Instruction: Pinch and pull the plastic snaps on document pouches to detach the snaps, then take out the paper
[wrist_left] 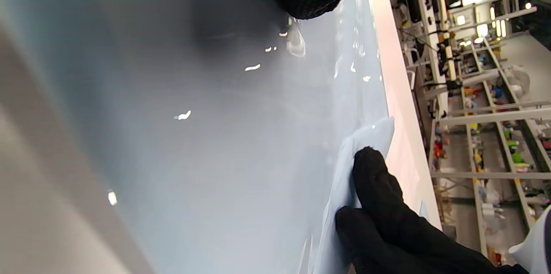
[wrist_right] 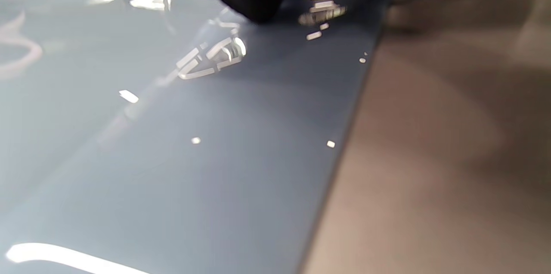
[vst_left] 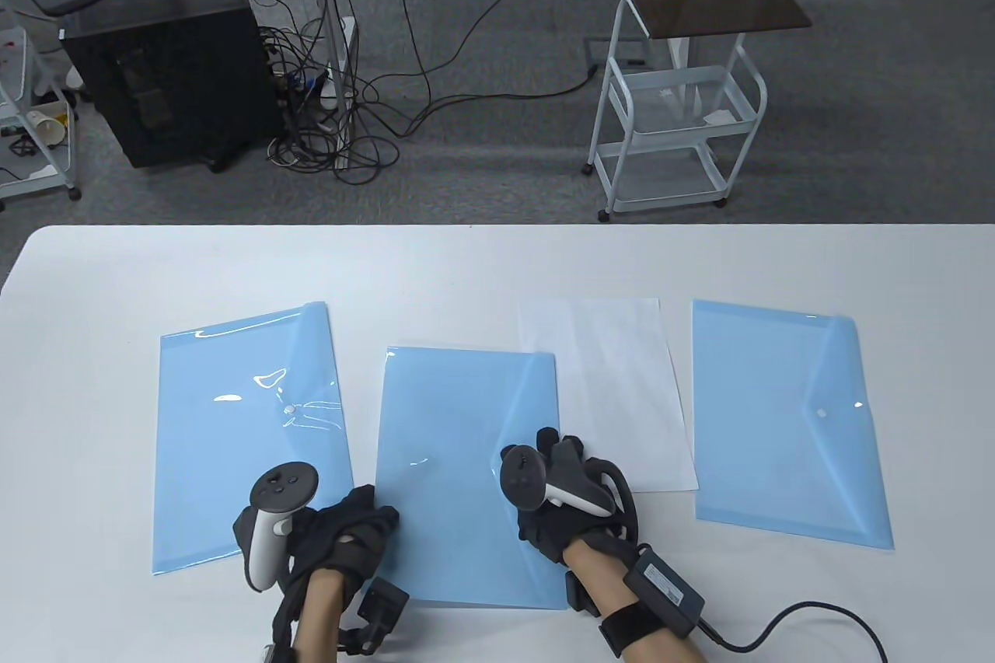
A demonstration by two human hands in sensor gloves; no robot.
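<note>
On the table (vst_left: 482, 259), both trackers hid fingers: right grip (vst_left: 563, 496) pinching the middle pouch's (vst_left: 459, 461) flap; left grip (vst_left: 350, 531) state unclear. Three pouches, one paper sheet (vst_left: 614, 391).

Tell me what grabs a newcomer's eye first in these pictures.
Three glossy blue pouches in a row on the white table: the left pouch, the middle pouch and the right pouch. Both gloved hands work the middle one, the left hand at its near left edge, the right hand at its flap. A white paper sheet lies just right of it.
</note>
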